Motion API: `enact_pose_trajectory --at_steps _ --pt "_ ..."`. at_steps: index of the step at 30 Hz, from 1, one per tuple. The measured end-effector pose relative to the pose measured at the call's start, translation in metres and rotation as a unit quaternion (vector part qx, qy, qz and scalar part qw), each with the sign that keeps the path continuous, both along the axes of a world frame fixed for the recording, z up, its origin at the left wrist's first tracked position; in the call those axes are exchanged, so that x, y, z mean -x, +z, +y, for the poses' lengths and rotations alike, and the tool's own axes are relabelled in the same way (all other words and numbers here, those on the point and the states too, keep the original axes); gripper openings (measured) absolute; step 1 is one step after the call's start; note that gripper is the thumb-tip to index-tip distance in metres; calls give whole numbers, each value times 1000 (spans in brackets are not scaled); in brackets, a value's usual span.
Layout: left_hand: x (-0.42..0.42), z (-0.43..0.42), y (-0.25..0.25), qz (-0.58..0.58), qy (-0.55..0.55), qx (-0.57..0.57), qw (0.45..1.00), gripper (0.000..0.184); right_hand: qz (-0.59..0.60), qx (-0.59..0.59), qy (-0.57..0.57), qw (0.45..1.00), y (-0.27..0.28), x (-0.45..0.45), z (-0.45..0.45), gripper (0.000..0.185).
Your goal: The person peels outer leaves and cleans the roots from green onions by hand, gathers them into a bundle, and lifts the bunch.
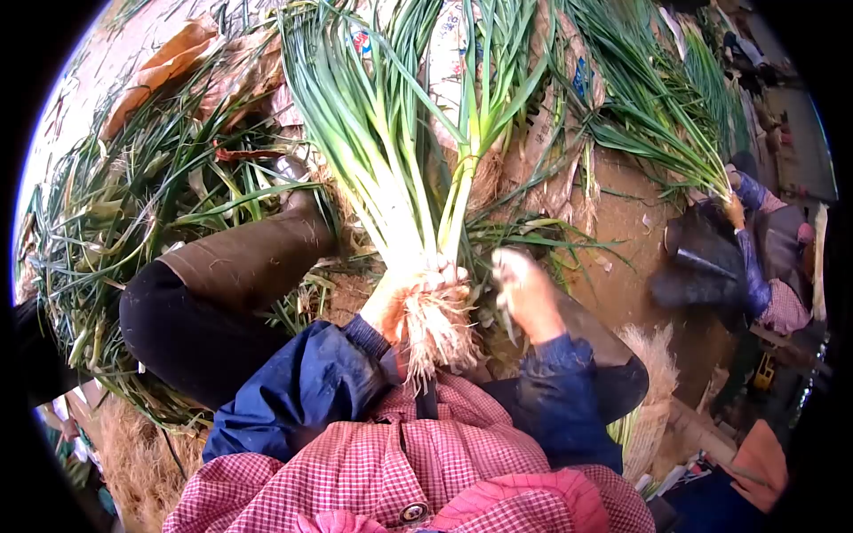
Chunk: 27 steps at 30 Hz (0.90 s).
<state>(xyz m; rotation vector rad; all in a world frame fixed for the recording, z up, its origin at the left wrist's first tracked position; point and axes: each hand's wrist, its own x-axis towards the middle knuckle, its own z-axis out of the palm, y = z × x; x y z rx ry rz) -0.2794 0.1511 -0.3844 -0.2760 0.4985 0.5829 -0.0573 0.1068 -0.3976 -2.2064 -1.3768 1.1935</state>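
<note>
A thick bunch of green onions (391, 186) stands upright in front of my chest, leaves spreading away from me and pale roots (435, 333) hanging toward my lap. My left hand (388, 300) is wrapped round the white stems just above the roots. To the right of the bunch, apart from it, is my right hand (524, 293), smeared by motion. Its fingers look curled closed, and what they hold, if anything, cannot be made out. A thin pale strip shows just below it.
Loose onion leaves (115, 231) are heaped at the left beside my bent leg (240, 258). More green onions (657, 115) lie at the upper right, where a co-worker's hand (734, 211) grips some stems. A bundle of pale roots (653, 382) stands by my right knee.
</note>
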Motion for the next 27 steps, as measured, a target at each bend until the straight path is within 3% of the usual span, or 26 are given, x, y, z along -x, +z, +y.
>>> enact_pose_trajectory --at_steps 1,3,5,9,12,13,15,17,19,21,23,25,26,27 --pt "-5 1 13 106 -3 -2 994 29 -43 -72 20 996 42 24 34 15" --pt "-4 -4 4 120 -9 -92 989 38 -187 -47 161 968 76 55 79 34" --pt "-5 -9 -8 142 5 -132 981 39 -265 -37 374 888 82 70 99 37" --pt "-5 -5 7 88 66 -68 992 36 -259 -32 311 914 56 64 86 21" --pt "3 0 12 41 55 -54 996 33 -302 -87 331 890 65 57 64 24" --pt "3 0 15 40 56 -51 996 33 -383 -95 341 853 61 57 57 20" --pt "1 3 24 130 26 -47 990 33 -149 -208 119 959 71 62 59 33" --pt "-2 -4 13 92 34 -56 994 35 -262 -79 240 931 65 69 70 32" --pt "-2 -4 20 80 52 -110 989 36 -193 -174 332 907 40 61 72 23" --pt "0 -4 15 88 81 -126 985 37 -217 -140 357 898 47 65 67 11" --pt "5 -3 19 48 43 -104 992 37 -80 -295 281 910 72 64 50 13" --pt "5 -6 8 44 49 -56 996 33 -35 -276 219 935 75 62 25 14" --pt "4 -7 6 44 47 -75 995 33 104 -226 150 957 93 68 17 10" --pt "4 -4 9 46 43 -97 993 34 325 -78 -53 941 106 69 5 13"
